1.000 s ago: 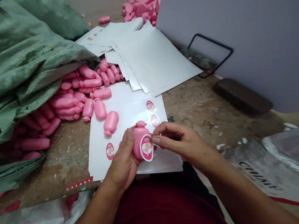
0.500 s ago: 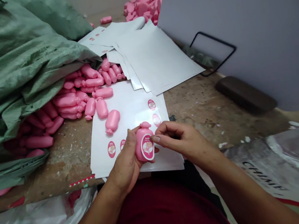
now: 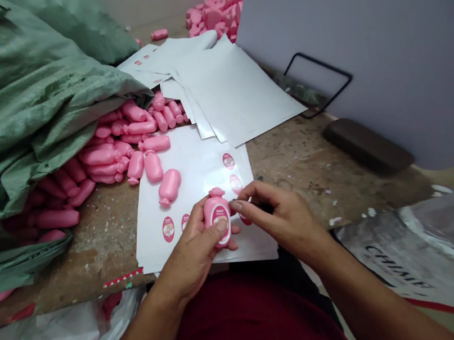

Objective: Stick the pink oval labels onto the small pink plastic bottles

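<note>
My left hand (image 3: pixel 195 240) is wrapped round a small pink bottle (image 3: pixel 209 211), with its capped end pointing away from me. An oval label (image 3: pixel 220 212) printed "BABY" lies on the bottle's front, and my left thumb presses on it. Just right of the bottle, my right hand (image 3: pixel 282 210) has thumb and forefinger pinched together; whether anything is between them cannot be made out. Beneath both hands lies a white sticker sheet (image 3: pixel 190 150) with oval stickers (image 3: pixel 168 229) on it. Several loose pink bottles (image 3: pixel 169 186) rest on the sheet's left side.
A green sack (image 3: pixel 30 108) at the left spills a heap of pink bottles (image 3: pixel 99 155). White sheets (image 3: pixel 236 89) overlap behind. A grey panel (image 3: pixel 364 58) with a black wire frame (image 3: pixel 322 62) and a dark block (image 3: pixel 368 143) stand right. More pink pieces (image 3: pixel 218 12) are piled at the back.
My left thumb has moved from the bottle's side onto the label. The label now lies flat against the bottle, and my right fingers have come slightly away from its edge.
</note>
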`<state>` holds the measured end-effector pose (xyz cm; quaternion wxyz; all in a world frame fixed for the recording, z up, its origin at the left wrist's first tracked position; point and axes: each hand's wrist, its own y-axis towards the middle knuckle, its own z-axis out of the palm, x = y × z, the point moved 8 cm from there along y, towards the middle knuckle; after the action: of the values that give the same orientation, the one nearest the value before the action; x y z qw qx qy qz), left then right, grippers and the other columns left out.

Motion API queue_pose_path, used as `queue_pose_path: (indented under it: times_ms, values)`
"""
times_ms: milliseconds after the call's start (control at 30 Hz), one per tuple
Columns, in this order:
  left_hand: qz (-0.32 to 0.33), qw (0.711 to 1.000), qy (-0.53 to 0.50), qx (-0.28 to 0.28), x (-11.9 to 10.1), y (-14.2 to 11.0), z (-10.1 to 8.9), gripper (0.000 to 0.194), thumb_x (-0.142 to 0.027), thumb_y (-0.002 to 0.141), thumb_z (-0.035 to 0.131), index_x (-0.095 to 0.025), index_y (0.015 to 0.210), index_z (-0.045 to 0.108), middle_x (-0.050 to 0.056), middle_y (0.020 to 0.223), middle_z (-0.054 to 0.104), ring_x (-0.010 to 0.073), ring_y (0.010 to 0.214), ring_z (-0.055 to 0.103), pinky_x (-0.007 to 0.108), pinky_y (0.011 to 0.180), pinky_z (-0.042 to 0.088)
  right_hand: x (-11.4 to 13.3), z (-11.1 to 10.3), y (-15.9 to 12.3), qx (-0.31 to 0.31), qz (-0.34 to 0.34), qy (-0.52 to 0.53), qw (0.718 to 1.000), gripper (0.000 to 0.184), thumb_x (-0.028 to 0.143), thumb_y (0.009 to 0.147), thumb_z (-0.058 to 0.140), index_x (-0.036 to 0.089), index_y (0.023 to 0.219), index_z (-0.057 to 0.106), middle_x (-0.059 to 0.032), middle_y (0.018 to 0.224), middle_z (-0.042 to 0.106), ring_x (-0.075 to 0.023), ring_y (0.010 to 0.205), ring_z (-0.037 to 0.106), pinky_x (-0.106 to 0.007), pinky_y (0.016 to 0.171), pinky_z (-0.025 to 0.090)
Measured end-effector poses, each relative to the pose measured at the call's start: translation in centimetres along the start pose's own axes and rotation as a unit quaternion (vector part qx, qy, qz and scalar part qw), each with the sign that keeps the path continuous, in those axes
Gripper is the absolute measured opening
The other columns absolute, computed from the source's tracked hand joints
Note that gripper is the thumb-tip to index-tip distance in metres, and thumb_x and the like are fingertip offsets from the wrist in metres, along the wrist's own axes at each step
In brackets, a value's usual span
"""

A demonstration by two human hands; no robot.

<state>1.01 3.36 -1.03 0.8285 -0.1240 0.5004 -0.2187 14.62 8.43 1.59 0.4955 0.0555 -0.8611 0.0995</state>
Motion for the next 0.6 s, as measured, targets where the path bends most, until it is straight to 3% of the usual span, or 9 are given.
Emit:
queue_pose_path:
  times_ms: [67, 167, 267, 367, 433, 500, 567, 600]
  values:
    - [-0.008, 1.000, -0.013, 0.015, 0.1, -0.1, 0.1, 0.046, -0.030, 0.088, 0.068, -0.025, 0.131, 0.053, 0.005, 0.117, 0.058, 0.0149, 0.098, 0.062, 0.024, 0.075, 0.051, 0.1, -0.3, -0.2, -0.036, -0.014, -0.003, 0.999, 0.023, 0.046, 0.084, 0.061, 0.022, 0.083, 0.063, 0.0019, 0.062, 0.057, -0.0148, 0.058, 0.050, -0.029, 0.058, 0.036]
    - [-0.018, 0.999, -0.027, 0.032, 0.1, -0.4, 0.7, 0.054, -0.021, 0.082, 0.073, -0.024, 0.132, 0.053, 0.004, 0.111, 0.059, 0.0150, 0.098, 0.062, 0.023, 0.074, 0.051, 0.4, 0.3, -0.2, -0.035, -0.029, 0.048, 0.998, 0.027, 0.046, 0.079, 0.069, 0.024, 0.089, 0.059, 0.0041, 0.062, 0.055, -0.0143, 0.057, 0.050, -0.028, 0.056, 0.037]
    - [-0.038, 0.998, -0.031, 0.027, 0.2, -0.5, 1.0, 0.062, -0.012, 0.073, 0.076, -0.023, 0.130, 0.053, 0.006, 0.118, 0.060, 0.0160, 0.100, 0.064, 0.024, 0.077, 0.053, 0.3, 0.7, 0.3, -0.045, -0.020, 0.100, 0.994, 0.031, 0.046, 0.076, 0.073, 0.024, 0.087, 0.054, 0.0043, 0.065, 0.055, -0.0137, 0.058, 0.051, -0.027, 0.056, 0.039]
    - [-0.061, 0.998, -0.023, 0.017, 0.3, -0.7, 0.3, 0.057, -0.020, 0.075, 0.077, -0.020, 0.128, 0.055, 0.010, 0.122, 0.063, 0.0188, 0.097, 0.067, 0.028, 0.079, 0.055, -0.1, 0.7, 0.7, -0.055, -0.022, 0.132, 0.989, 0.031, 0.045, 0.075, 0.073, 0.024, 0.083, 0.052, 0.0045, 0.066, 0.053, -0.0132, 0.058, 0.048, -0.028, 0.056, 0.039]
    - [-0.061, 0.998, 0.013, 0.000, -0.2, -1.7, -1.6, 0.055, -0.031, 0.079, 0.075, -0.020, 0.129, 0.056, 0.012, 0.121, 0.066, 0.0213, 0.095, 0.069, 0.029, 0.076, 0.055, -0.5, 0.8, 0.7, -0.049, -0.027, 0.144, 0.988, 0.030, 0.044, 0.074, 0.074, 0.025, 0.084, 0.053, 0.0051, 0.064, 0.051, -0.0131, 0.057, 0.047, -0.028, 0.055, 0.038]
    - [-0.062, 0.993, 0.094, -0.043, -1.2, -4.0, -5.1, 0.055, -0.039, 0.080, 0.074, -0.023, 0.131, 0.057, 0.011, 0.120, 0.068, 0.0227, 0.097, 0.070, 0.030, 0.079, 0.055, -1.0, 0.9, 0.8, -0.046, -0.026, 0.148, 0.988, 0.030, 0.043, 0.073, 0.075, 0.025, 0.086, 0.055, 0.0053, 0.064, 0.051, -0.0132, 0.057, 0.047, -0.028, 0.055, 0.037]
    - [-0.077, 0.966, 0.217, -0.120, -2.5, -8.0, -9.9, 0.054, -0.043, 0.080, 0.074, -0.027, 0.130, 0.060, 0.008, 0.121, 0.070, 0.0235, 0.103, 0.069, 0.031, 0.089, 0.053, -1.4, 1.0, 0.8, -0.042, -0.020, 0.150, 0.988, 0.029, 0.042, 0.073, 0.075, 0.025, 0.087, 0.056, 0.0051, 0.064, 0.052, -0.0131, 0.056, 0.048, -0.027, 0.054, 0.036]
    - [-0.078, 0.937, 0.296, -0.167, -3.4, -10.4, -12.4, 0.055, -0.045, 0.078, 0.075, -0.029, 0.129, 0.062, 0.007, 0.123, 0.070, 0.0249, 0.108, 0.068, 0.032, 0.094, 0.052, -1.6, 1.1, 0.9, -0.038, -0.015, 0.153, 0.987, 0.029, 0.043, 0.074, 0.075, 0.025, 0.087, 0.057, 0.0051, 0.063, 0.052, -0.0130, 0.055, 0.048, -0.027, 0.053, 0.036]
